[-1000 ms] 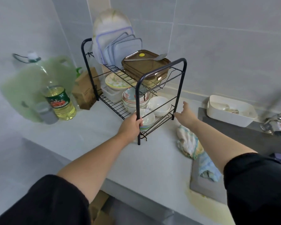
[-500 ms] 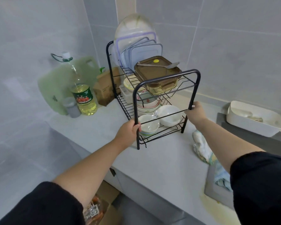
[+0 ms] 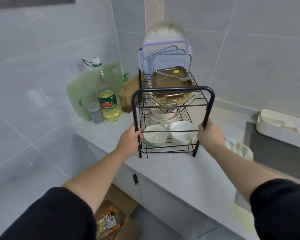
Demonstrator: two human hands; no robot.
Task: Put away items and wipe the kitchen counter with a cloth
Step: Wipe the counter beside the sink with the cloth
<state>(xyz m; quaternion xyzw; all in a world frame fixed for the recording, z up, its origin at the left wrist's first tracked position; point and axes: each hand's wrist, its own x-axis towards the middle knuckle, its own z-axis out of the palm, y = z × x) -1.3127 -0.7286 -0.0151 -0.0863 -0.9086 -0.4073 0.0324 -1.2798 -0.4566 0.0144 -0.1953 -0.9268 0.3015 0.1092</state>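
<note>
Black wire dish rack (image 3: 173, 88), centre frame on the desk (image 3: 180, 172): stiff, we judge, but heavy with breakable bowls (image 3: 155, 137); our left hand (image 3: 128, 141) and right hand (image 3: 210, 134) each grip a front post, best kept level.

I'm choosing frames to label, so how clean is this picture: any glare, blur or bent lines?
In the head view, light is soft and even with faint shadows; the dish rack and the left hand and right hand gripping it read clearly; the cloth is smeared; a pale glare patch sits on the left wall; the wide lens bows tile lines.
</note>
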